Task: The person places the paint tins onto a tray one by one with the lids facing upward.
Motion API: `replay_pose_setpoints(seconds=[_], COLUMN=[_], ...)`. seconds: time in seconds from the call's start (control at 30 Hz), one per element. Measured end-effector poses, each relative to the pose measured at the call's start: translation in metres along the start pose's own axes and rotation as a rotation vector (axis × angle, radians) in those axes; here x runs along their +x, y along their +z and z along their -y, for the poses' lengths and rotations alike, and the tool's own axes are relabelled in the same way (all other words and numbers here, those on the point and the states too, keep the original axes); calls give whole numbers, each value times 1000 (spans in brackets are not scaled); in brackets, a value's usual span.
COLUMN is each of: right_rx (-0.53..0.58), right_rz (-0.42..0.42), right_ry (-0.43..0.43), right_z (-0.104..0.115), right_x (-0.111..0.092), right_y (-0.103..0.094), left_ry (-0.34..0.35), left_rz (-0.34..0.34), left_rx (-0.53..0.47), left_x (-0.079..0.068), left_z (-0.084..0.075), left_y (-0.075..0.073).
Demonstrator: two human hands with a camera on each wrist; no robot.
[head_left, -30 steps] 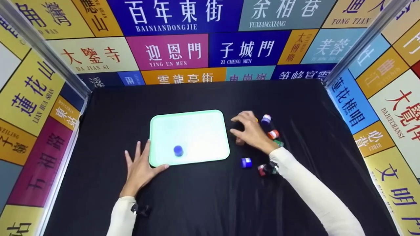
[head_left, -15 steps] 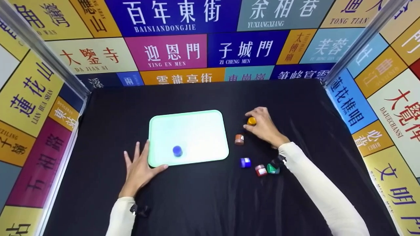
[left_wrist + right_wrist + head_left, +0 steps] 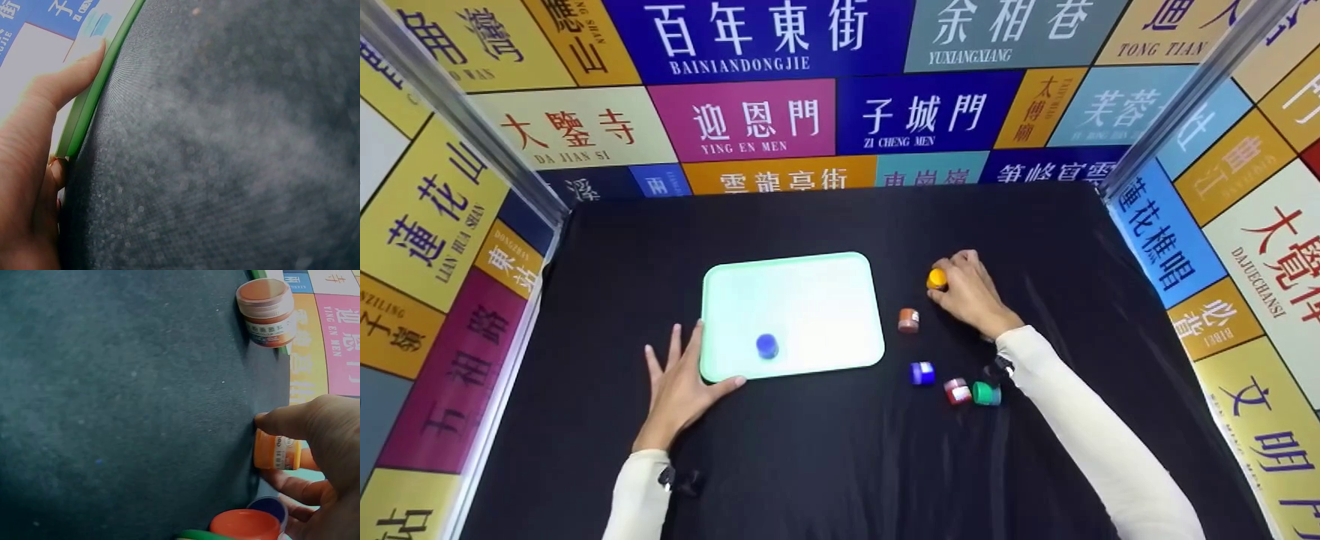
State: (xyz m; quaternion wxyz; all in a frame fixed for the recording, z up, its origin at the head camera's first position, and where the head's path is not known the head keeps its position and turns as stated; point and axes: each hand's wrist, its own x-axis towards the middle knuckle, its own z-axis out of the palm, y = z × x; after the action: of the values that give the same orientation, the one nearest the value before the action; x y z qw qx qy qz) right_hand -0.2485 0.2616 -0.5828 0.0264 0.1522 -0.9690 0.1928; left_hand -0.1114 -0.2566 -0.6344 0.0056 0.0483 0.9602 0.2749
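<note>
The yellow paint jar (image 3: 937, 278) was over the black cloth (image 3: 825, 465), right of the far part of the green-rimmed tray (image 3: 817, 300). The right hand (image 3: 969, 289) pinched it between thumb and fingers from its right side, a grip that presumably suited so small a round body and left its yellow end exposed. That end faced up towards the head camera, and the long axis stood roughly upright, though the fingers covered too much to rule out a tilt.

The left hand (image 3: 679, 390) was spread at the tray's near left corner, thumb along the near rim, probably to steady it. One blue-purple jar (image 3: 767, 346) was on the tray, left of its middle. The orange paint jar (image 3: 908, 320) lay just off the right edge; blue (image 3: 922, 373), red (image 3: 958, 391) and green (image 3: 987, 393) jars sat nearer, likely kept within the right hand's reach.
</note>
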Motion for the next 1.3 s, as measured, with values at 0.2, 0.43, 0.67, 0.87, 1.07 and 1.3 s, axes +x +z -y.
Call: replay_pose_setpoints(seconds=[0.2, 0.43, 0.67, 0.87, 1.07, 1.3], right_rx=[-30, 21, 48, 65, 92, 95], right_rz=[6, -38, -51, -46, -52, -46], right_ry=[9, 1, -5, -39, -101, -171], right_z=[4, 12, 30, 47, 64, 84], right_x=[2, 0, -2, -2, -1, -2], right_y=[-3, -8, -13, -12, -8, 1], left_ry=[-1, 4, 3, -1, 0, -8], left_rz=[5, -2, -14, -3, -1, 6], left_rx=[0, -2, 2, 6, 13, 13], left_x=[0, 0, 0, 0, 1, 0], left_z=[1, 1, 1, 0, 0, 0], left_y=[0, 0, 0, 1, 0, 0])
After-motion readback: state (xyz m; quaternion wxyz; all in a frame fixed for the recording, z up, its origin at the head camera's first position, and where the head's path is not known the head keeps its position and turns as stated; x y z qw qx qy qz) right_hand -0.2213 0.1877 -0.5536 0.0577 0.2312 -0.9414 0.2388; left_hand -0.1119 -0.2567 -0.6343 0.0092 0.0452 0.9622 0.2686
